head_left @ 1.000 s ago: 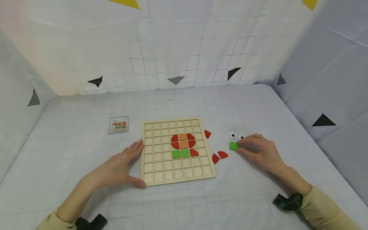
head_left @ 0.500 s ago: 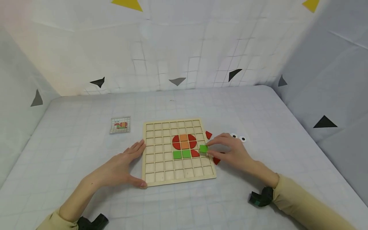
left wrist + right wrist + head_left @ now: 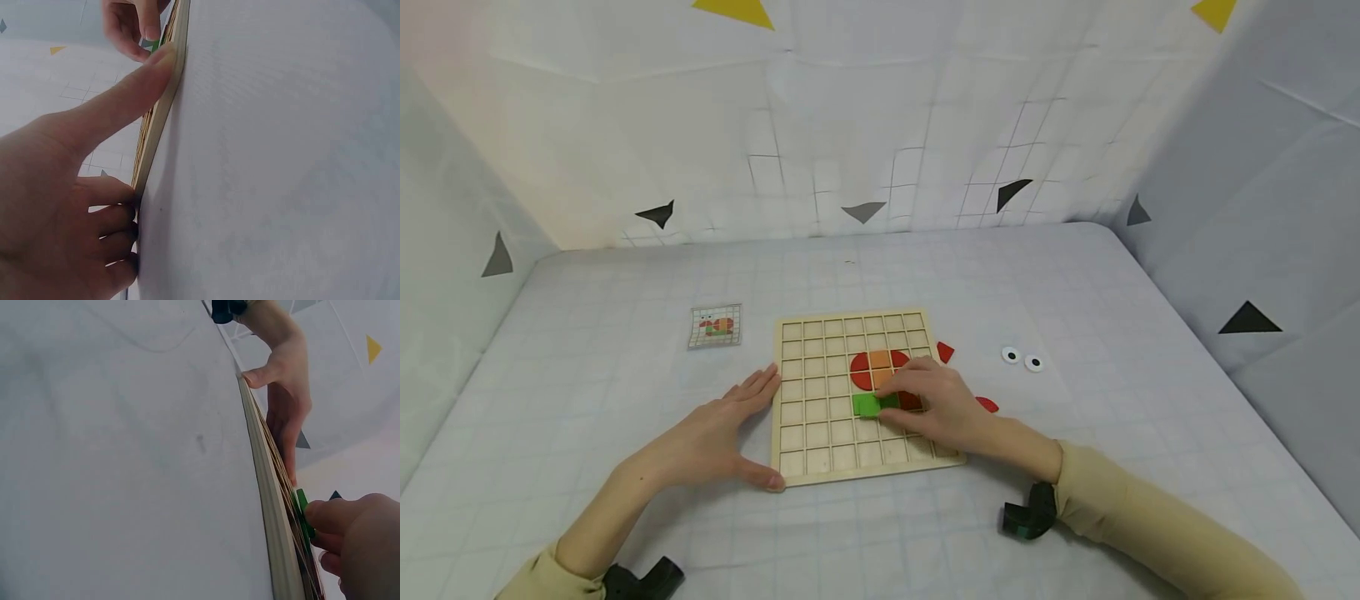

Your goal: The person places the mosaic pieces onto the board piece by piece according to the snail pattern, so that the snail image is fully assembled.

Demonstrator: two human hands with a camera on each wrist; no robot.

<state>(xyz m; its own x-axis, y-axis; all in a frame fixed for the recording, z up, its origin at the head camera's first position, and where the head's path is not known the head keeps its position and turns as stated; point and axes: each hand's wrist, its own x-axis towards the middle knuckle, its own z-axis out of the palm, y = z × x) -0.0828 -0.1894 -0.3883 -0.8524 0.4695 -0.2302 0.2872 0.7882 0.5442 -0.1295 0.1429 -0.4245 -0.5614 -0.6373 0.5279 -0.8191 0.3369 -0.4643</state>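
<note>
My right hand (image 3: 943,408) pinches a green square tile (image 3: 870,407) between thumb and fingertips, low over the wooden grid board (image 3: 815,389). In the right wrist view the held green tile (image 3: 304,506) stands tilted close to the board's surface. In the head view it overlaps the green squares laid in the grid, and the fingers partly cover the red and orange pieces there. My left hand (image 3: 700,437) lies along the board's left side, fingers stretched against the edge and thumb at the near corner. The left wrist view shows that thumb (image 3: 134,90) on the board's edge.
A small picture card (image 3: 715,327) lies behind and left of the board. Right of it are a red piece (image 3: 945,352), another red piece (image 3: 987,404) partly behind the right wrist, and two round eye pieces (image 3: 1022,359). White cloth walls (image 3: 865,125) surround the table.
My right hand has carried the green tile leftward from beside the eye pieces to over the laid green squares. My left hand has stayed at the board's edge.
</note>
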